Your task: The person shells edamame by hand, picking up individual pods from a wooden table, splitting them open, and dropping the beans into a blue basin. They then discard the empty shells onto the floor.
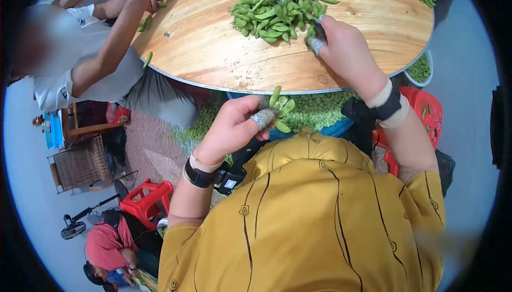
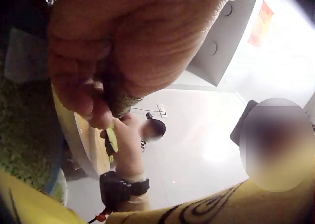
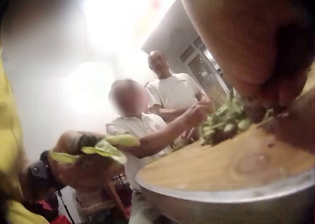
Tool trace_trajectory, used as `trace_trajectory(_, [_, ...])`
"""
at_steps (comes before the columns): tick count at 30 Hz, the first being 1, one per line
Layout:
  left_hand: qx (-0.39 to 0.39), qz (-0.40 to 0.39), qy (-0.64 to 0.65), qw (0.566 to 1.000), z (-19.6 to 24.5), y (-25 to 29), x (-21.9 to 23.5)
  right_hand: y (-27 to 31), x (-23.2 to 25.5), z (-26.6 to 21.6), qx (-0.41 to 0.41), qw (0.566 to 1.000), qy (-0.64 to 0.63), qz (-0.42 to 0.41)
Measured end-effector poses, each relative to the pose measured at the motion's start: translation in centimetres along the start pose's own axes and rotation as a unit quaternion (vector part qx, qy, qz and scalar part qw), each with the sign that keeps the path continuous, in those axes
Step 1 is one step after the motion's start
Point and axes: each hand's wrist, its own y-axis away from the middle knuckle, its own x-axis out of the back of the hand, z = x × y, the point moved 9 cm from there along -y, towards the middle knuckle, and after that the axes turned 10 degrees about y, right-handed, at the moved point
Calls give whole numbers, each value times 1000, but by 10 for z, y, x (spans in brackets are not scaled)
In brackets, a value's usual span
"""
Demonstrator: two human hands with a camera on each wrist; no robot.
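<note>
My left hand is just off the table's near edge, its taped thumb and fingers pinching several green soybean pods, some split open. Those pods fan out from the fingers in the right wrist view. Silvery tape covers the left thumb. At the right edge of a heap of soybean pods, my right hand has its thumb and fingers closed around a pod. That thumb is wrapped too, and a dark covering shows on a finger.
Below the round wooden table, a blue tub holds shelled beans. A white bucket and red stool stand right. A person in white sits at left; another in red is behind, near a red stool.
</note>
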Motion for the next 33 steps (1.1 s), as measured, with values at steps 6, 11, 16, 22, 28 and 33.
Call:
trace_trajectory(6, [-8, 77, -336, 939, -3, 20, 45, 8, -5, 10, -15, 999, 50, -17])
trace_trajectory(11, [92, 182, -653, 730, -27, 39, 78, 49, -21, 24, -251, 883, -358, -173])
trace_trajectory(16, [-185, 46, -317, 929, 32, -4, -13, 66, -16, -10, -235, 819, -494, -176])
trace_trajectory(22, [-57, 43, 111, 991, 15, -45, -38, 72, 4, -31, -114, 901, -400, -125])
trace_trajectory(28, [-72, 67, -6, 995, 16, -42, -32, 78, 2, -14, -148, 922, -319, -161])
trace_trajectory(33, [-67, 44, -61, 995, 11, -43, -35, 84, 1, -27, -184, 850, -403, -286])
